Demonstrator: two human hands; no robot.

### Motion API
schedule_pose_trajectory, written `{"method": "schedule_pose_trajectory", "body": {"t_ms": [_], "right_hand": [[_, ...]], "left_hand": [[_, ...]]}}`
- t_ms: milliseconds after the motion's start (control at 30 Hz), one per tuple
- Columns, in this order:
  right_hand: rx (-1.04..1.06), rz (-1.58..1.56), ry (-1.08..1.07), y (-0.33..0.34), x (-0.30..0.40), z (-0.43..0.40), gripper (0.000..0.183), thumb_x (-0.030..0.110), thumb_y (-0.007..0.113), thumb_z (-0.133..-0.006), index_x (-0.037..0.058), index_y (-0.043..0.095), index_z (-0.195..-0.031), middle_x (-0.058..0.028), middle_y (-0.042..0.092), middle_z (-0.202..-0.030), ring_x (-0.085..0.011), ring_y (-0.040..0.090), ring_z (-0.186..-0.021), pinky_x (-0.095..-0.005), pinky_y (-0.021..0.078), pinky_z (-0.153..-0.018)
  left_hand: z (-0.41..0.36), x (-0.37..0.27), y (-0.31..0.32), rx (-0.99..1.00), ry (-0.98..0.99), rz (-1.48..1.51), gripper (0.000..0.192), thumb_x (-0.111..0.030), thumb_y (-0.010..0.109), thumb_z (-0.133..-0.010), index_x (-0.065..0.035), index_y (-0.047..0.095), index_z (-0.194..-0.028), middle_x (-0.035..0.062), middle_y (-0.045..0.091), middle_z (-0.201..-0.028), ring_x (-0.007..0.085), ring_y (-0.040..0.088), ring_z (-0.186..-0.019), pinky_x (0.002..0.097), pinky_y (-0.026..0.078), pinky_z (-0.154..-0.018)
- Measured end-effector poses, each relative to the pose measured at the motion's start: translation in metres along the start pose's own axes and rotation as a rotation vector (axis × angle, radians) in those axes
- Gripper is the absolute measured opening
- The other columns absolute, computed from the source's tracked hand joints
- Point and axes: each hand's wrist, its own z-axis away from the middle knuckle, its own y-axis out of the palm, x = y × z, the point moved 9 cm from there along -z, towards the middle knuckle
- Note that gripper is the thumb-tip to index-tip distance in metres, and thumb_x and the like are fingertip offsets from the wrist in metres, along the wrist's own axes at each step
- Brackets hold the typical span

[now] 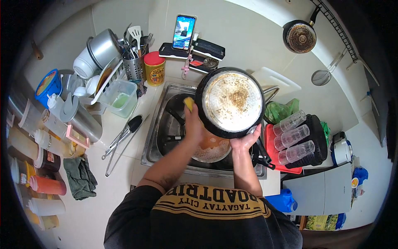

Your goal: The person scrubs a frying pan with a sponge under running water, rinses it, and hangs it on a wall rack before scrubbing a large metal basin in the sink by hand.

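A round black pan (233,101) is held up over the metal sink (152,137), its stained silvery underside facing the camera. My left hand (193,124), slightly blurred, has a yellow sponge (188,104) between its fingers beside the pan's left edge. The pan's lower right rim is gripped by my right hand (247,138). Below, in the sink, sits a vessel of orange-brown, foamy liquid (213,147). Black-handled cookware (175,116) lies in the sink's left part. Another black handle (264,155) reaches over the sink's right edge.
Tongs (124,133), a clear plastic tub (119,96) and a dark cloth (80,178) lie left of the sink. Clear tumblers (292,137) rest on a red tray (272,146) at right. A phone (184,32) stands behind the sink; a frying pan (300,36) hangs at upper right.
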Motion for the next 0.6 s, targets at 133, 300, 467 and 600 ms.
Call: {"method": "schedule_pose_trajectory", "body": {"t_ms": [133,300,467,600], "right_hand": [[0.2,0.228,-0.135,-0.025,0.016,-0.014,0.051,0.047,0.032,-0.078,0.0079,0.042,-0.109,-0.0061,0.045,-0.11,-0.0229,0.043,-0.1,-0.036,0.0306,-0.087],[0.294,0.597,-0.097,-0.083,-0.011,-0.037,0.049,0.046,0.035,-0.077,0.0021,0.05,-0.092,-0.0094,0.051,-0.095,-0.0202,0.048,-0.091,-0.0326,0.0339,-0.084],[0.157,0.051,0.471,-0.092,-0.079,-0.055,0.034,0.031,0.046,-0.073,0.0017,0.051,-0.09,-0.0128,0.052,-0.094,-0.0241,0.048,-0.089,-0.0361,0.0344,-0.083],[-0.059,0.429,0.747,-0.119,-0.115,-0.055,0.037,0.031,0.053,-0.072,-0.0007,0.05,-0.09,-0.0123,0.055,-0.087,-0.0268,0.053,-0.077,-0.0397,0.0409,-0.075]], "left_hand": [[-0.029,0.034,0.007,0.266,-0.637,0.435,0.045,-0.044,0.037,-0.078,-0.0104,0.043,-0.107,0.0082,0.047,-0.106,0.0243,0.043,-0.1,0.0413,0.035,-0.082],[-0.013,0.079,-0.03,0.335,-0.898,0.493,0.052,-0.042,0.042,-0.066,-0.0065,0.045,-0.103,0.014,0.048,-0.102,0.0318,0.044,-0.096,0.0516,0.03,-0.083],[-0.046,0.073,-0.064,0.346,-0.715,0.369,0.051,-0.003,0.041,-0.049,-0.0023,0.043,-0.099,0.0152,0.051,-0.092,0.0297,0.05,-0.082,0.0368,0.042,-0.073],[-0.075,0.044,-0.099,0.168,-0.426,-0.019,0.056,0.012,0.035,-0.046,-0.0064,0.044,-0.097,0.009,0.05,-0.079,0.0242,0.05,-0.069,0.0298,0.046,-0.055]]}}
